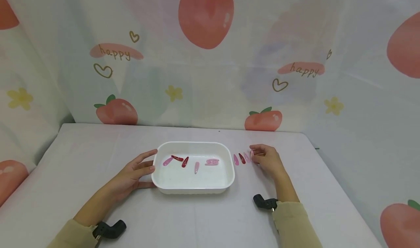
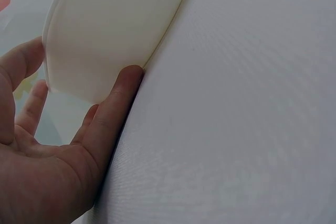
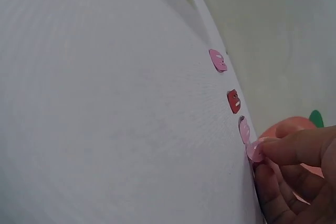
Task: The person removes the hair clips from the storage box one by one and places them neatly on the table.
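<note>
Hair clip, pale pink (image 3: 255, 151), is pinched between the thumb and fingers of the right hand (image 1: 269, 161), to the right of the tray; whether it touches the cloth cannot be told. Just left of it, a row lies on the table (image 1: 210, 219): a light pink clip (image 1: 247, 157) nearest the fingers, then a red clip (image 1: 242, 158), then a pink clip (image 1: 236, 160) beside the tray's right end.

The left hand (image 1: 135, 172) is spread, its fingers fairly straight against the left end of the white tray (image 1: 178, 180), the thumb low on the outer wall, with no grip closed round it.

Inside the tray, at left, a mauve-pink clip (image 1: 167, 161) lies near a dark red clip (image 1: 177, 158), with a second dark red clip (image 1: 185, 162) slanting just to the right. One pale clip (image 1: 197, 167) points near-to-far around the middle; at right, a cluster of pink clips (image 1: 212, 162) overlaps too closely to count.

Beige sleeves (image 1: 295, 222) and black wrist mounts (image 1: 113, 229) show at the near side. On the far side hangs a backdrop (image 1: 210, 87) with red fruit, yellow flowers, hearts and "happy".
</note>
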A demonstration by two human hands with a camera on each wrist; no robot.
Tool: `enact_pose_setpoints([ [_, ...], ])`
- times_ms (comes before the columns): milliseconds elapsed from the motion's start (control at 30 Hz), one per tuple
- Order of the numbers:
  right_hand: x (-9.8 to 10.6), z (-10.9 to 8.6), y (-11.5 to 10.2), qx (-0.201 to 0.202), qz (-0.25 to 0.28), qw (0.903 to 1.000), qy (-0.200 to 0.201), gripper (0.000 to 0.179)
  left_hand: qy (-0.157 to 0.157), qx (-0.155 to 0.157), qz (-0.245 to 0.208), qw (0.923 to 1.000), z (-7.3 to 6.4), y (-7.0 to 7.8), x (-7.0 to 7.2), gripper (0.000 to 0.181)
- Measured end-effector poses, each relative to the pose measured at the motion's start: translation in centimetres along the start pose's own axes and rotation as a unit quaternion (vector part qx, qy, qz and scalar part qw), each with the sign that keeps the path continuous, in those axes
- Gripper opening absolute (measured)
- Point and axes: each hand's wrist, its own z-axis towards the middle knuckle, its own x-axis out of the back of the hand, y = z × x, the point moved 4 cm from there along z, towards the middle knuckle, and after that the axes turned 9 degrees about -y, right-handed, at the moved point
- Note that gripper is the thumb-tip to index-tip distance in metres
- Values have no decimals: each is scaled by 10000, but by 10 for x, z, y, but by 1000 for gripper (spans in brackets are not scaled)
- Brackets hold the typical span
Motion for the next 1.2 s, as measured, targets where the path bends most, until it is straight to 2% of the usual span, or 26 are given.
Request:
enact_pose_setpoints([
  [167,0,0,1,40,-51,10000,-15,37,-23,-28,-10,10000,0,1,0,64],
  [467,1,-1,-6,144,179,9997,-11,36,-37,-34,-7,10000,-1,1,-2,63],
  [633,1,-4,-22,379,564,9976,-96,37,-12,-25,-13,10000,-1,1,-2,63],
  [867,-5,-12,-51,807,1305,9869,-507,38,17,-13,-12,10000,-1,1,-1,63],
  [1200,-29,-21,-82,1154,1452,9776,-994,36,9,-12,12,10000,-2,2,-2,62],
])
